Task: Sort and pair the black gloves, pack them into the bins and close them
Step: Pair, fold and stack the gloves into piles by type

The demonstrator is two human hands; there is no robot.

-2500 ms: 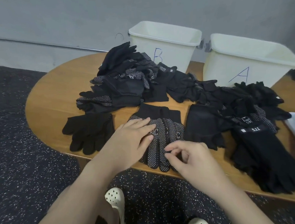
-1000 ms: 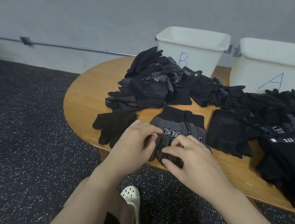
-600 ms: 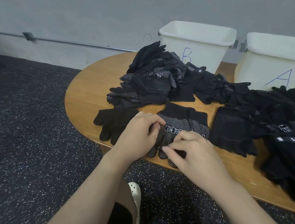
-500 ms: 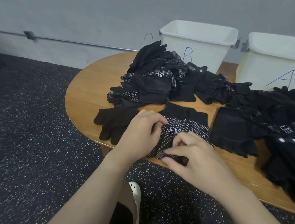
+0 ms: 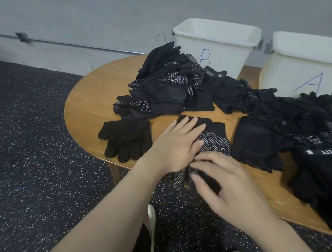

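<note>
Both hands down on the dotted glove pair at the table's near edge.

The left hand [image 5: 177,144] lies flat, fingers straight and slightly spread, pressing the dotted gloves [image 5: 215,142] onto the wooden table [image 5: 91,100]. The right hand [image 5: 227,182] sits over the gloves' fingertip end, fingers loosely bent on the fabric; whether it pinches anything I cannot tell. Just left lies a plain black pair [image 5: 126,140], another dark pair [image 5: 257,141] just right. Behind them sprawls the glove heap [image 5: 168,86], and beyond it stand bin B [image 5: 216,48] and bin A [image 5: 303,65], both open-topped.
</note>
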